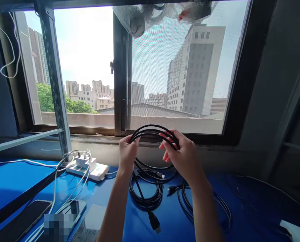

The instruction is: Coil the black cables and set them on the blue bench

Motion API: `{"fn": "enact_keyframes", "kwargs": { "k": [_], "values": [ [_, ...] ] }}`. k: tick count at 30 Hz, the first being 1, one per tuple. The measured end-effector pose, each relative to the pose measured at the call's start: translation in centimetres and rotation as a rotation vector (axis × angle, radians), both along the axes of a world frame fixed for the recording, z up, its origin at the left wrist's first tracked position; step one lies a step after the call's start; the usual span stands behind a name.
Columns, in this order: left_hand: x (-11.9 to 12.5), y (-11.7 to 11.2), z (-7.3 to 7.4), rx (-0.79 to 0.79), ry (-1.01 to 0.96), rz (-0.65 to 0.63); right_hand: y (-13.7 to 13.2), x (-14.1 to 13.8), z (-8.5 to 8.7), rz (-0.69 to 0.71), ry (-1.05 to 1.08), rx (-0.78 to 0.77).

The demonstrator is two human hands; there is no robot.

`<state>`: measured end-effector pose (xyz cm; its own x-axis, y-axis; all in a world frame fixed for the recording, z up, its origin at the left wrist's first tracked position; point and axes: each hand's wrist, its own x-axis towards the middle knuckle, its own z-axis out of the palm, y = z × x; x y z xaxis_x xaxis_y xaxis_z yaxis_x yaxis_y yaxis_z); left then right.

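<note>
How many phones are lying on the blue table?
2. One phone lies at the table's front left; the second phone is just right of it, under white cables. More may be hidden.

Wide window with dark frame, bright daylight through it; tower blocks and trees beyond. Mesh screen on window's right half. Plastic bag hung at window's top. Grey wall right of window. Blue bench below window.

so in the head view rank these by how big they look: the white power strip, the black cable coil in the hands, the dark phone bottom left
1. black cable coil
2. dark phone, though it lies nearer the camera and is cut off by the frame edge, so unsure against the coil
3. white power strip
</note>
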<state>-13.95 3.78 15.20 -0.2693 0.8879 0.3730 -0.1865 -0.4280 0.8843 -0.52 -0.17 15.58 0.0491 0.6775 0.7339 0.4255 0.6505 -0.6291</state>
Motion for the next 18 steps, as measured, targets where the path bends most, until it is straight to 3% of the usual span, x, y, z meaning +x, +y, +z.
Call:
{"fn": "enact_keyframes", "kwargs": {
  "k": [4,7,11,18],
  "values": [
    [0.2,0.2,-0.3,-0.074,0.017,-0.186,-0.4,-0.2,0.1,0.043,0.033,0.074],
    [0.6,0.6,-0.7,-0.079,0.031,-0.252,-0.7,0.1,0.1,0.02,0.008,0.125],
    [1.7,1.0,-1.2,-0.094,0.095,-0.33,-1.2,0.6,0.2,-0.165,-0.067,0.17],
    [3.6,1.2,-2.5,-0.36,0.401,-0.467,-1.6,0.5,0.1,-0.419,0.022,0.392]
  ]
}}
